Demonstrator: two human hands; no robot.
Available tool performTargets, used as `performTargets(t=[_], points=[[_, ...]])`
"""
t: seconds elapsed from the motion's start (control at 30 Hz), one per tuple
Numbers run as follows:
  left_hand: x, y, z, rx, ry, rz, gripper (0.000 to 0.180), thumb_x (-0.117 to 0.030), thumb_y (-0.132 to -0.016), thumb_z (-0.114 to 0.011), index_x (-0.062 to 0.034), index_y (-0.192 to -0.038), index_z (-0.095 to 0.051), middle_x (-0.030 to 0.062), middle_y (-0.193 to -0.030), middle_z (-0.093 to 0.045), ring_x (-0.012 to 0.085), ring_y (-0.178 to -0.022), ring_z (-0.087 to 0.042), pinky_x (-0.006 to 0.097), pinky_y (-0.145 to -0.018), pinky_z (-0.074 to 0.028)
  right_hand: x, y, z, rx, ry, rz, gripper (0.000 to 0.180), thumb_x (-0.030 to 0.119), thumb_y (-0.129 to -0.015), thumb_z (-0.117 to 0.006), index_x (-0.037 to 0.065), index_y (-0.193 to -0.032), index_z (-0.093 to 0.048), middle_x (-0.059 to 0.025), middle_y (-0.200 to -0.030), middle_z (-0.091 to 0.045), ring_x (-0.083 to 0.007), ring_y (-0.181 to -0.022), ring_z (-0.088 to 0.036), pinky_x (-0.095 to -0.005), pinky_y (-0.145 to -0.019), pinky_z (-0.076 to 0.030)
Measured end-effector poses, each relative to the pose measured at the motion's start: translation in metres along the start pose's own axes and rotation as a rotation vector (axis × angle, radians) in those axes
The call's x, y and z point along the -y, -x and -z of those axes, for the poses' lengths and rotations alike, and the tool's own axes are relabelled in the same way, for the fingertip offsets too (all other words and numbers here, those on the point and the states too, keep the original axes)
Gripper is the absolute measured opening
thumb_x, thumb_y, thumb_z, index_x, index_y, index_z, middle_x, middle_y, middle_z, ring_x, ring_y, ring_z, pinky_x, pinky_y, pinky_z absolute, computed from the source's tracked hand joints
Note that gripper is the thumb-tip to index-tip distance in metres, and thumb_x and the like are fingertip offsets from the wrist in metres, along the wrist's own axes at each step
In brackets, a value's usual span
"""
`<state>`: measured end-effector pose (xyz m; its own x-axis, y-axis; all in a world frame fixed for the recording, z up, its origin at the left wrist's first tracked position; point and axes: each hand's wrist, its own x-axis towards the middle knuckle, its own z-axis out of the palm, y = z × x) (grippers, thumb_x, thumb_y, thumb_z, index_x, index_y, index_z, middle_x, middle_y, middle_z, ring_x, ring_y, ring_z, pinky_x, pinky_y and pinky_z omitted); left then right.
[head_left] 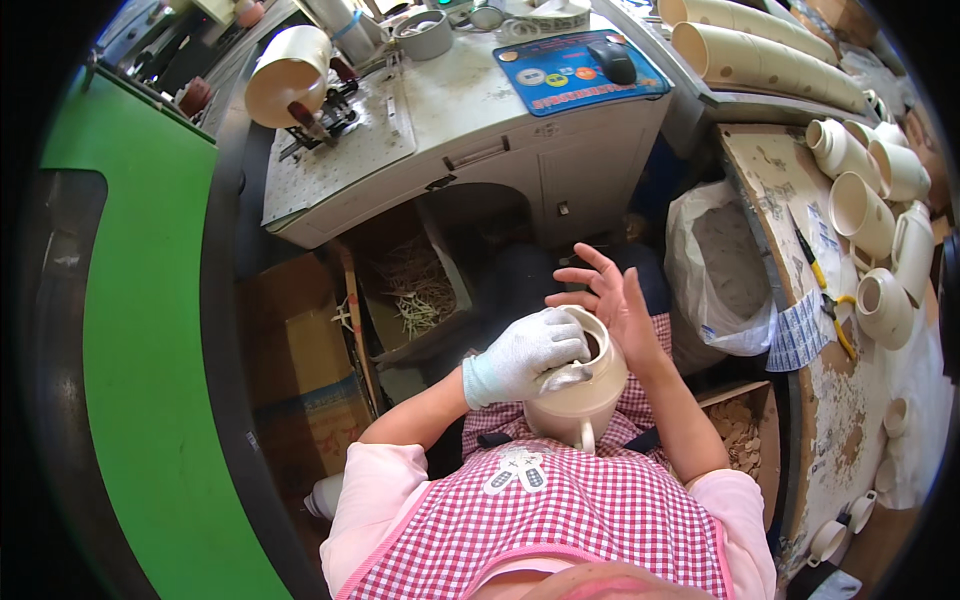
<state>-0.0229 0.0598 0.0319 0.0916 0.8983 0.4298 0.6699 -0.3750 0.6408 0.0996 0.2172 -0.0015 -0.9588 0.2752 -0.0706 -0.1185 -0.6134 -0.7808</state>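
A cream plastic jug body [572, 408] rests in my lap with its round mouth facing up and a small handle low on the side toward me. My left hand [530, 355], in a white knit glove, grips the jug's rim, with the fingers curled over the mouth and partly hidden. On the jug's other side is my bare right hand [622, 305]. Its fingers are spread and its thumb points up, and I see nothing in it. Whether its palm touches the jug wall I cannot tell.
A white bench with a clamp fixture [325, 120] and mouse pad [545, 75] stands ahead. To the right, a worn table [830, 420] holds cream jugs [865, 215] and yellow-handled pliers [838, 325]. A lined bin [715, 260], cardboard box [290, 360] and green panel [130, 330] flank me.
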Motion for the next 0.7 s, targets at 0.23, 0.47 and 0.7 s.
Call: performTargets(t=[0.23, 0.47, 0.7], points=[[0.003, -0.006, -0.005, -0.072, -0.059, 0.141, 0.022, -0.015, -0.086, -0.075, -0.0047, -0.069, -0.066, 0.0109, -0.069, -0.065, 0.0303, -0.068, -0.065, 0.041, -0.064, -0.052, -0.013, 0.001, -0.001, -0.016, 0.035, -0.053, 0.067, 0.060, -0.109, -0.035, 0.008, -0.150, -0.045, -0.0148, -0.132, -0.062, -0.0218, -0.117, -0.065, -0.0359, -0.105, -0.052], [0.013, 0.025, 0.010, -0.156, 0.126, 0.362, 0.006, -0.008, -0.087, -0.071, -0.0027, -0.087, -0.068, 0.0166, -0.102, -0.069, 0.0340, -0.097, -0.067, 0.040, -0.085, -0.053, -0.012, 0.009, 0.035, -0.219, 0.342, 0.187, 0.049, 0.043, -0.113, -0.042, 0.002, -0.131, -0.062, -0.0090, -0.118, -0.070, -0.0183, -0.114, -0.065, -0.0323, -0.104, -0.049], [-0.015, 0.059, -0.022, -0.856, -0.008, 0.531, 0.014, -0.006, -0.099, -0.057, 0.0008, -0.093, -0.068, 0.0208, -0.129, -0.065, 0.0285, -0.119, -0.063, 0.036, -0.107, -0.044, 0.133, 0.108, 0.157, -0.969, 1.629, 0.703, 0.019, 0.020, -0.100, -0.066, 0.005, -0.109, -0.073, -0.0130, -0.099, -0.073, -0.0253, -0.089, -0.070, -0.0337, -0.079, -0.055]])
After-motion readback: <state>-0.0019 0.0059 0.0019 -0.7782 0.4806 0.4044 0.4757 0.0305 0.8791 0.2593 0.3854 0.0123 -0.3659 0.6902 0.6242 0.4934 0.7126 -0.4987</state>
